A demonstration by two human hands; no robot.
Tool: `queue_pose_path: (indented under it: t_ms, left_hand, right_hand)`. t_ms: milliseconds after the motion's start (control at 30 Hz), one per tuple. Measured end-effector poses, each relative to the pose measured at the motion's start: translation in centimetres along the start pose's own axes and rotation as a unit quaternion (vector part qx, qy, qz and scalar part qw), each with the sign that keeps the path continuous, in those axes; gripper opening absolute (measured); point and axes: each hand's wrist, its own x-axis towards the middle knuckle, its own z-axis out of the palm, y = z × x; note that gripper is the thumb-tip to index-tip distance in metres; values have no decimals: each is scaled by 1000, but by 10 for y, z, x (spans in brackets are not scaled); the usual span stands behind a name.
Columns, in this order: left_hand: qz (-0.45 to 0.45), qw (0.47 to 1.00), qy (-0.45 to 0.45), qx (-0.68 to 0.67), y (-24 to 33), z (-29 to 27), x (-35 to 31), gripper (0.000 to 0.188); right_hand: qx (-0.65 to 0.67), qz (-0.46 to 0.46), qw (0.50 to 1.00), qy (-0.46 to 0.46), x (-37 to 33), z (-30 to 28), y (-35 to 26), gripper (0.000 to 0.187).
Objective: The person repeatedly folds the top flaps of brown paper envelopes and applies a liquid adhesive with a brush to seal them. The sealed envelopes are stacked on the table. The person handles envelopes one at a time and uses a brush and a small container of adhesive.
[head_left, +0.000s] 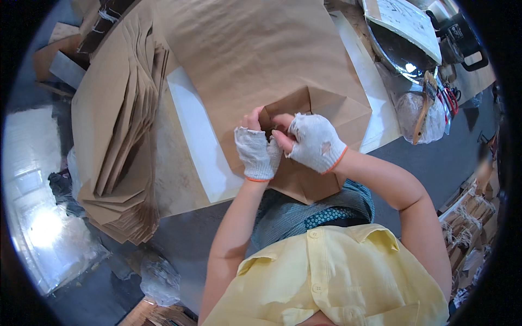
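A large brown paper bag (261,49) lies flat in front of me, its near end opened into folded flaps that reach over the table's edge. My left hand (254,149), in a white fingerless glove with an orange hem, grips the flap on its left side. Close beside it, my right hand (314,138) wears a matching glove with a hole in its back. Its fingers are curled inward at the same folded opening and seem to pinch the paper; the fingertips are partly hidden. Under the bag, a white sheet (198,136) shows at both sides.
A thick stack of folded brown paper bags (117,125) stands at the left, overhanging the table edge. To the far right are a metal basin (399,57), a black mug (462,41), a wooden-handled brush (421,117) and red-handled scissors (450,100). Tied bundles (467,223) lie lower right.
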Motion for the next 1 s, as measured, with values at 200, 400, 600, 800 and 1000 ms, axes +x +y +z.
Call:
queue_pose_path:
  t_ms: [200,400,600,800,1000]
  left_hand:
    - [-86,970,-89,-211,-10,-20,9,53]
    - [-199,958,-112,-171,-24,-34,34,21]
    - [-183,979,-55,-76,-25,-5,43,16]
    - [241,944,-155,165,42,-29,69,23]
    - [115,698,-561,430,59,-52,42,26]
  right_hand:
    - [-138,46,988,-51,-5,-16,36,17]
    - [-229,-251,937,79,19,-72,15,33]
    - [-227,-223,922,-219,-2,-64,29,27]
    - [-407,-61,797,-443,34,-54,-18,18]
    - [-578,121,719,-366,12,-46,35,21]
